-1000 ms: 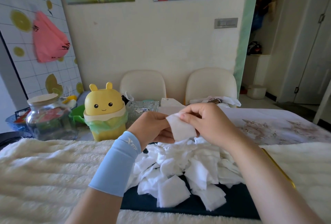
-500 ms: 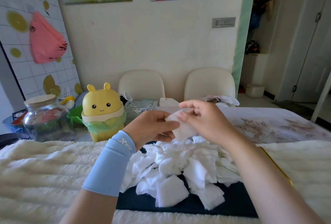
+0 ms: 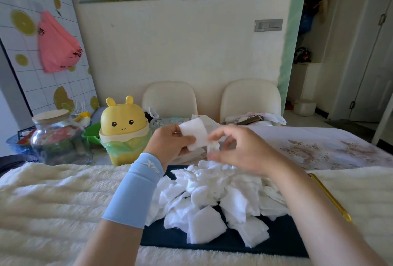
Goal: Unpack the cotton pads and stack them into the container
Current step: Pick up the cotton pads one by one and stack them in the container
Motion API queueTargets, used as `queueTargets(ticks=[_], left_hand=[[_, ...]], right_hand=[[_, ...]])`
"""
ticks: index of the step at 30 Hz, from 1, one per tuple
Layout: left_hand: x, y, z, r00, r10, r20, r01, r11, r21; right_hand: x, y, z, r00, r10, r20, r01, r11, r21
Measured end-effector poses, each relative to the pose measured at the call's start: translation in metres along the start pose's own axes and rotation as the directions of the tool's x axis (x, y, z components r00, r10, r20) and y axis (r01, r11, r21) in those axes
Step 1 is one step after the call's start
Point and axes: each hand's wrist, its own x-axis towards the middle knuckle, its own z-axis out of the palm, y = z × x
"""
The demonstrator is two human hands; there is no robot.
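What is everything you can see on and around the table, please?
cotton pads: loose pile, white, on the mat
held cotton pad: one, white, raised above the pile
mat: one, dark blue, on the blanket
blanket: one, cream, covering the near table
bunny bin: one, yellow, green liner, behind the blanket
glass jar: one, clear, beige lid, far left
chairs: two, cream, behind the table
bag: one, pink, hanging upper left
sleeve: one, light blue, left wrist
left hand: holds the held cotton pad
right hand: beside that pad, blurred, grip unclear
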Motion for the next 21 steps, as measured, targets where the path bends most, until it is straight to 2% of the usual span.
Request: queueTargets(ticks=[2, 3, 6, 9, 13, 16, 18, 21], left_hand=[[0.004, -0.001, -0.006, 0.997, 0.024, -0.072, -0.023, 1.000, 0.016], [0.005, -0.001, -0.008, 0.996, 0.030, -0.079, -0.028, 0.999, 0.021], [0.006, -0.002, -0.007, 0.995, 0.046, -0.084, -0.037, 0.993, 0.110], [0.006, -0.001, -0.003, 0.995, 0.043, -0.087, -0.031, 0.991, 0.133], [0.006, -0.003, 0.002, 0.996, 0.031, -0.088, -0.021, 0.994, 0.107], [0.001, -0.002, 0.008, 0.998, 0.016, -0.054, -0.011, 0.997, 0.081], [-0.004, -0.001, 0.012, 1.000, -0.008, -0.005, 0.008, 0.998, 0.060], [-0.011, 0.002, 0.016, 0.993, -0.056, 0.108, 0.062, 0.997, -0.052]], right_hand=[[-0.005, -0.004, -0.001, 0.970, 0.079, 0.229, -0.024, 0.972, -0.234], [-0.007, -0.007, 0.002, 0.952, 0.123, 0.280, -0.032, 0.950, -0.311], [-0.005, -0.007, 0.010, 0.964, 0.110, 0.241, -0.029, 0.949, -0.315], [-0.001, -0.001, 0.007, 0.992, 0.045, 0.115, -0.023, 0.982, -0.190], [0.005, 0.004, -0.002, 0.985, 0.008, -0.175, 0.020, 0.987, 0.158], [0.006, 0.003, -0.005, 0.983, 0.054, -0.176, 0.025, 0.907, 0.420], [0.006, 0.005, -0.004, 0.986, 0.055, -0.161, 0.022, 0.897, 0.441], [0.009, 0.011, 0.000, 0.969, 0.107, -0.222, 0.003, 0.895, 0.447]])
